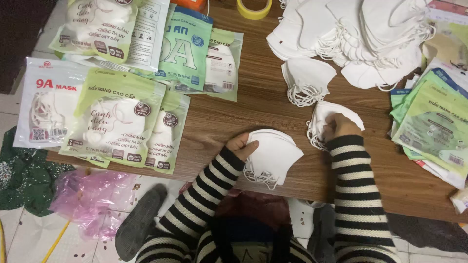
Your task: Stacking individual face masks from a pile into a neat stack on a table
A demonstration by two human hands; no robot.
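1. Both hands are working at the near edge of the brown wooden table (253,104), each wrist covered by a black-and-white striped sleeve.
2. Left hand (240,145) is closing around a small stack of white folded face masks (274,155), thumb lying on top and fingers tucked out of sight beneath; the elastic ear loops are dangling off the near side of the stack.
3. Right hand (340,126) is curling shut on a second white folded mask bundle (322,117) lying on the table just right of the first, its fingers pinching the upper surface.
4. Farther back, a lone cluster of white masks (308,78) is sitting just above the right hand, and behind it a large loose heap of white masks (360,34) is spreading across the far right of the table.
5. Sealed green-and-white mask packets (122,122) are lying well apart to the left, while flat empty green pouches (431,124) are stacking up at the right edge.
6. Judging by this, gathering and counting masks into a set seems to be the step in hand.
7. Joining the two bundles would call for lining up their folded edges and keeping the loops from tangling.
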